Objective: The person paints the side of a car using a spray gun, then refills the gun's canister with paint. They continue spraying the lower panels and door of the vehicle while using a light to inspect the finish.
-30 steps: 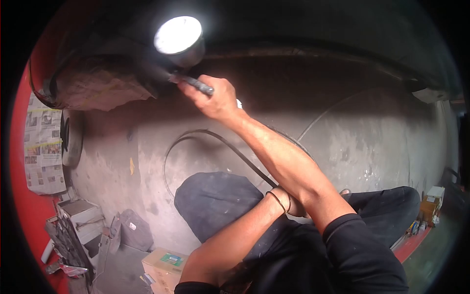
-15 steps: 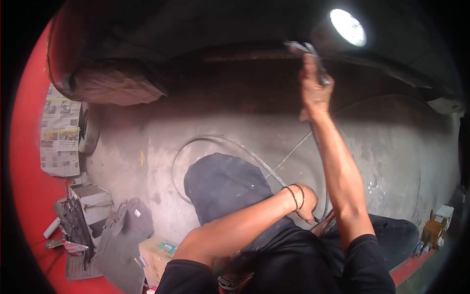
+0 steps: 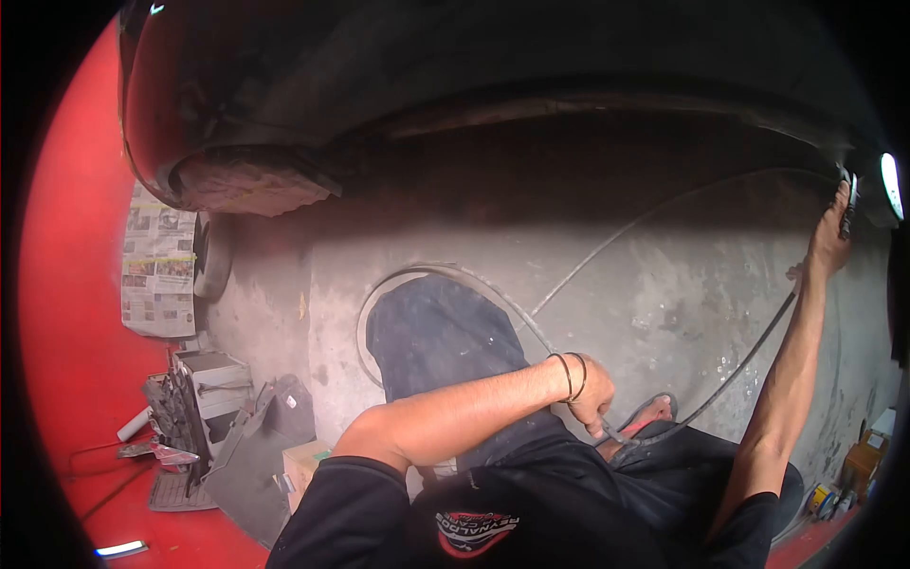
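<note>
My right hand (image 3: 830,245) is stretched out far to the right and closed round a slim, metallic air gun (image 3: 846,204), held up by the lower edge of a dark car body (image 3: 531,66). Parts of the gun are hidden by my fingers. A grey hose (image 3: 749,365) hangs from below that hand and loops down across my lap. My left hand (image 3: 592,394), with thin bands on its wrist, is closed on the hose near my knee. From there the hose curls round my bent knee (image 3: 441,327) on the floor side.
Paper covers the wheel area (image 3: 251,180) under the car. Newspaper (image 3: 159,266) hangs on the left by a tyre (image 3: 214,256). Grey panels (image 3: 256,455) and a cardboard box (image 3: 301,467) lie at lower left. A lamp (image 3: 891,185) shines at far right, above small boxes (image 3: 867,455).
My right hand has swung far to the right and somewhat down with the air gun, drawing the hose into a wide curve. My left hand stays on the hose. The view has turned right.
</note>
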{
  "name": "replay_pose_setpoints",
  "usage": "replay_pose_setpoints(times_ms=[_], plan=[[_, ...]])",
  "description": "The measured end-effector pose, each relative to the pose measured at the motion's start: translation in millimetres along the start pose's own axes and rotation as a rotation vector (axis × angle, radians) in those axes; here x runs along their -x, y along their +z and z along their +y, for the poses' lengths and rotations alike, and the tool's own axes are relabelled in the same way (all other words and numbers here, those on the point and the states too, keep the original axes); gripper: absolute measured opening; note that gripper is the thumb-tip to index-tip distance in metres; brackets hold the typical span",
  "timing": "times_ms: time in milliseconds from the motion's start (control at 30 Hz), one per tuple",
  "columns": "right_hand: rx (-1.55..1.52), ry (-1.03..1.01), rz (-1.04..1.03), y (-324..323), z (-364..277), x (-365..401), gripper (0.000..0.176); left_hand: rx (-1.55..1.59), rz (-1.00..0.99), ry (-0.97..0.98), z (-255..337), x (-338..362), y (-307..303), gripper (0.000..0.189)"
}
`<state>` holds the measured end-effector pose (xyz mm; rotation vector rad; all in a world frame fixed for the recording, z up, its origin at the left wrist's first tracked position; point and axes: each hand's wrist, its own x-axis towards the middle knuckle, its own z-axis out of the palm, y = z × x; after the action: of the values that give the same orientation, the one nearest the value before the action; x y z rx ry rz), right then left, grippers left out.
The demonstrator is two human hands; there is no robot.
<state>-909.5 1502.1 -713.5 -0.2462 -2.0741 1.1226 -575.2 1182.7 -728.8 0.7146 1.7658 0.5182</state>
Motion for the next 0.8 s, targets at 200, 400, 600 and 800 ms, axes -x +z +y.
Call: replay_pose_setpoints(times_ms=[200, 400, 600, 800], plan=[[-0.101, 0.057, -0.133, 17.0, 2.3, 15.8, 0.051, 0.024, -0.013, 0.042, -1.2, -10.4, 5.6, 0.053], [-0.188, 0.182, -0.411, 76.9, -83.5, 115.8, 0.053, 0.025, -0.024, 0.103, -5.8, 16.9, 8.3, 0.055], [-0.240, 0.171, -0.599, 119.8, -201.6, 207.7, 0.062, 0.054, 0.129, 0.155, -30.3, 52.3, 34.2, 0.055], [-0.302, 0.142, -0.743, 163.9, -288.2, 289.2, 0.063, 0.122, 0.286, 0.223, -57.1, 100.3, 58.2, 0.048]])
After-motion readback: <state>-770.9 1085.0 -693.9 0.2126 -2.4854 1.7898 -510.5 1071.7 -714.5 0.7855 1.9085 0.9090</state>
